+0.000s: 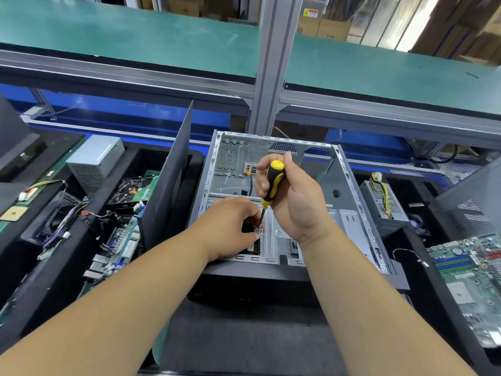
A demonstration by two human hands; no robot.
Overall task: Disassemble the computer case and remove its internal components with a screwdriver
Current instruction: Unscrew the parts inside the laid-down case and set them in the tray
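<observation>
An open grey computer case lies on its side in front of me, nearly stripped inside. My right hand grips a yellow and black screwdriver, held upright with its tip down on a bracket near the case's front bays. My left hand rests inside the case beside the tip, its fingers pinched around a small part at the shaft's end. What the fingers hold is too small to make out. A dark slot with a green edge shows under that hand.
A black side panel stands upright left of the case. Left bins hold a power supply, a fan and circuit boards. On the right lie another power supply and a green motherboard. An aluminium post rises behind.
</observation>
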